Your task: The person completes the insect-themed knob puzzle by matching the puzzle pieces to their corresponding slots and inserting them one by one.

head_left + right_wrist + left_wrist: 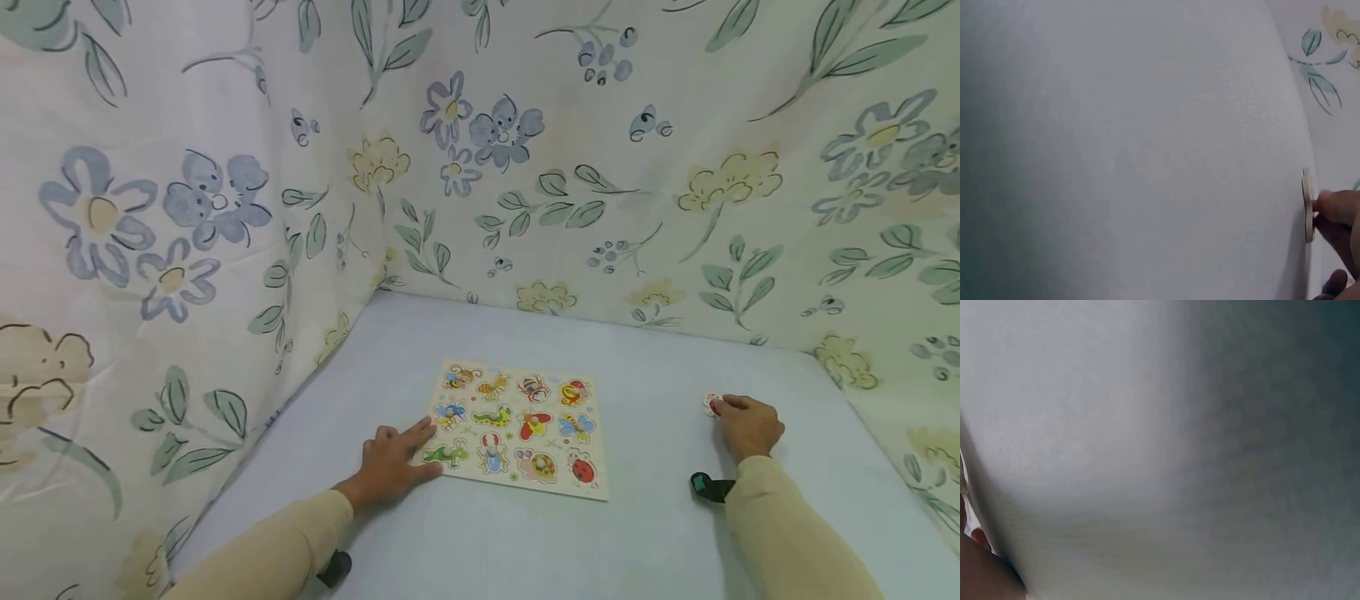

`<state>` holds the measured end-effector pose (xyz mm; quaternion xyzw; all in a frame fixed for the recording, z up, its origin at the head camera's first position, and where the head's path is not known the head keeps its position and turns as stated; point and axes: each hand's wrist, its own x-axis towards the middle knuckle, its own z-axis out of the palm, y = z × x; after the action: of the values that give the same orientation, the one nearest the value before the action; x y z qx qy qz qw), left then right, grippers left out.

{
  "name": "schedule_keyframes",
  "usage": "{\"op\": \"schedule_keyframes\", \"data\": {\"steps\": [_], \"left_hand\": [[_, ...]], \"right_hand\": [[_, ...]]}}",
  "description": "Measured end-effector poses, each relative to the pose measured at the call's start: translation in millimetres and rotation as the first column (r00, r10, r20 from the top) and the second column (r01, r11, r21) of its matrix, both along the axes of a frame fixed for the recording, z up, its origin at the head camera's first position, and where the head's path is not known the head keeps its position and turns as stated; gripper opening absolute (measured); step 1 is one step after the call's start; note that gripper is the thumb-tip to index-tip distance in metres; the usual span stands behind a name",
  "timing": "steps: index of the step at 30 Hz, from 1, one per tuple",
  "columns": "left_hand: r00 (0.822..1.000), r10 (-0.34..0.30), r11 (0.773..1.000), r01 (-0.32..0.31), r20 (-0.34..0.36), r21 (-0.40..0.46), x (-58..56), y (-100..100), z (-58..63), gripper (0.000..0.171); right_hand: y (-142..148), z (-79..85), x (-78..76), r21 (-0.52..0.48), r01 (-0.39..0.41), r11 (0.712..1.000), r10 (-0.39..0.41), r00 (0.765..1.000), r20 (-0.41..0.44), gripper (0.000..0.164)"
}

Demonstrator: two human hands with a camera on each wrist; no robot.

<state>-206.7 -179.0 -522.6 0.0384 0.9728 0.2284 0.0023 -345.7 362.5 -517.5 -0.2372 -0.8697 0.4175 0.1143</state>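
Note:
A wooden knob puzzle board (468, 472) with rows of colourful insect pictures lies on the table. My left hand (393, 462) rests at its left edge, thumb and fingers spread and touching it. In the left wrist view only a bit of that hand (988, 572) shows at the lower left corner. Off to the right of the board, my right hand (750, 427) pinches a small red-and-white puzzle piece (709, 404). In the right wrist view the thin wooden piece (1308, 209) is seen edge-on, its knob between thumb and finger, close to the table surface. Its picture is too small to tell.
The table (525, 546) has a pale cover. Floral cloth (525, 242) hangs behind it and along both sides. A dark wrist device (708, 487) sits by the right sleeve, another (336, 569) by the left sleeve.

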Motion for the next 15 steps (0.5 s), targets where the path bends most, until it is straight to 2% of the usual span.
{"op": "schedule_keyframes", "data": {"steps": [5, 10, 15], "left_hand": [[1.000, -0.006, 1.000, 0.006, -0.003, 0.002, 0.0, 1.2, -1.3, 0.075], [1.000, -0.008, 1.000, 0.008, 0.010, 0.000, 1.6, 1.4, -0.1, 0.074], [1.000, -0.006, 1.000, 0.006, -0.002, 0.003, 2.2, 1.7, 4.3, 0.073]], "right_hand": [[0.0, 0.4, 2.0, 0.009, 0.017, 1.000, -0.017, 1.000, -0.025, 0.038], [-3.7, 2.3, 3.3, 0.013, 0.001, 1.000, 0.000, 0.998, -0.063, 0.038], [-17.2, 13.9, 8.2, 0.029, -0.026, 0.999, 0.029, 0.996, -0.084, 0.039]]}}
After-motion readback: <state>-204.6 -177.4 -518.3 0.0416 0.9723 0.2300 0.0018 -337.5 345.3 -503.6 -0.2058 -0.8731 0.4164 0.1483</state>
